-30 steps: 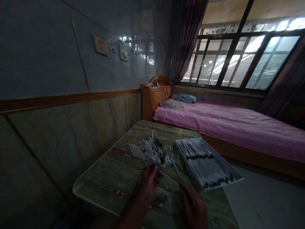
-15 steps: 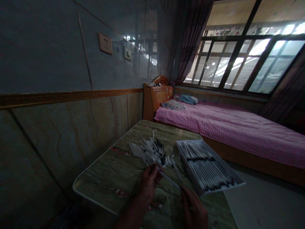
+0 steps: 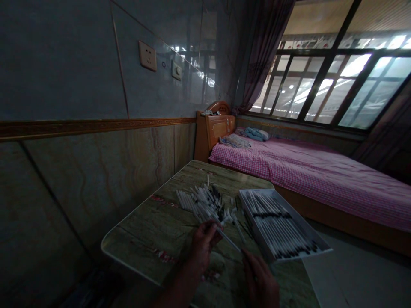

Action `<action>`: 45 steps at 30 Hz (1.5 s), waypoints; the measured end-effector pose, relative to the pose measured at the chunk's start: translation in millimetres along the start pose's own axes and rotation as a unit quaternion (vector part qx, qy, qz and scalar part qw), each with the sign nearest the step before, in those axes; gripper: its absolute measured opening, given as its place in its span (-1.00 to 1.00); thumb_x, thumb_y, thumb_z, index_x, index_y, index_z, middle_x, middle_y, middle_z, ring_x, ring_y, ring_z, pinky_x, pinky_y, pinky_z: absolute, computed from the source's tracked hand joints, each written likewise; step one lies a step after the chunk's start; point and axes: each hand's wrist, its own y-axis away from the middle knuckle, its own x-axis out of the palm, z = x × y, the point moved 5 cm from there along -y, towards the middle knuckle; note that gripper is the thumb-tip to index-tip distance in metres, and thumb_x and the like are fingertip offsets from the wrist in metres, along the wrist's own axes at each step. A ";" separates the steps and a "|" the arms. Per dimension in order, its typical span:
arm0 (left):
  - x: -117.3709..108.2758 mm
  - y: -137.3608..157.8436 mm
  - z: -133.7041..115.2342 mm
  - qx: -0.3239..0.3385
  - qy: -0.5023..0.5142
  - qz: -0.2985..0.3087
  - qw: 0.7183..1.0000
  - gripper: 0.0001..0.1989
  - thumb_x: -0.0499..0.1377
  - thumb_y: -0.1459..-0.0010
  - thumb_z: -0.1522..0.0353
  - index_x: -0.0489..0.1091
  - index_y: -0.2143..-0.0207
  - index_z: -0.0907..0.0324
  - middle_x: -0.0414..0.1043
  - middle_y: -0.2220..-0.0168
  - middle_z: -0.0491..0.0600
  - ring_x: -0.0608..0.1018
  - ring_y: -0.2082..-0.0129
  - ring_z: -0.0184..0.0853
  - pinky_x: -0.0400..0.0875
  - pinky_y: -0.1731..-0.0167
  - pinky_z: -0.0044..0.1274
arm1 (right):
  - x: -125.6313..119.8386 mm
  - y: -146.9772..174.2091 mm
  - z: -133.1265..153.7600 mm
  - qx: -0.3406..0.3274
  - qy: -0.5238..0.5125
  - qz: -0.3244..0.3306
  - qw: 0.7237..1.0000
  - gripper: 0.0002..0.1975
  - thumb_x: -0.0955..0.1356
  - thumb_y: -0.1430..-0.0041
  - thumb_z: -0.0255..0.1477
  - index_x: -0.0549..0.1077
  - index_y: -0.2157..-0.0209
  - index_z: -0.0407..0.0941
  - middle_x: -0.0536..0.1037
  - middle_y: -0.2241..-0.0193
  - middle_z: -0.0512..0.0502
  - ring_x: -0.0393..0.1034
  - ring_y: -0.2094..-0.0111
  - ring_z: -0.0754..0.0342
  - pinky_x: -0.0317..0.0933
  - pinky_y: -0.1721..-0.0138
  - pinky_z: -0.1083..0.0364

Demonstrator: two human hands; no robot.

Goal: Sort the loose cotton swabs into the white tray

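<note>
A slim white pen [image 3: 230, 241] slants between my two hands, low above the table. My left hand [image 3: 203, 241] pinches its upper end with thumb and fingers. At the lower end, my right hand [image 3: 259, 276] closes its fingers around the pen. Just beyond my left hand lies a loose pile of white pen barrels and black parts [image 3: 205, 205]. To the right stands a shallow white tray [image 3: 325, 248], with rows of white, black-ended pens [image 3: 284, 233] laid side by side in it. Small detail at the pen's ends is hidden by my fingers.
The table [image 3: 138, 239] has a pale rounded edge and a marbled top. Several loose thin pieces [image 3: 239, 229] lie between pile and tray. Behind the table is a bed [image 3: 289, 164] with a pink checked sheet; a tiled wall [image 3: 141, 171] rises at left.
The view has shifted slightly, so the room appears a little further right. Both hands keep their hold on the pen, with hardly any movement.
</note>
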 end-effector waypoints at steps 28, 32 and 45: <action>9.1 11.5 -5.9 0.037 -0.105 0.026 0.993 -0.41 0.36 0.15 0.11 0.40 0.07 0.19 0.56 0.29 0.09 0.61 0.32 -0.18 0.51 0.36 -0.43 | -26.0 -30.1 -1.3 0.238 -0.186 0.155 0.941 -0.52 0.20 -0.18 -0.03 0.48 0.44 -0.12 0.48 0.62 0.00 0.38 0.56 0.10 0.19 0.54 0.20; 6.7 11.2 -1.1 0.030 -0.130 0.008 0.991 -0.47 0.34 0.14 0.10 0.42 0.14 0.19 0.56 0.32 0.09 0.61 0.42 -0.21 0.48 0.45 -0.47 | -77.9 -50.0 -41.4 0.245 0.028 0.073 0.966 -0.63 0.22 -0.16 -0.12 0.54 0.32 -0.04 0.60 0.38 -0.10 0.49 0.36 0.01 0.23 0.41 0.15; -5.8 -1.4 -0.4 0.035 -0.077 -0.032 0.996 -0.59 0.40 0.27 0.17 0.42 0.41 0.23 0.47 0.55 -0.07 0.51 0.57 -0.37 0.41 0.56 -0.57 | -76.0 -62.2 -67.3 0.239 0.206 0.115 0.942 -0.66 0.18 -0.23 -0.20 0.56 0.33 0.02 0.62 0.36 -0.09 0.52 0.35 -0.01 0.14 0.48 0.13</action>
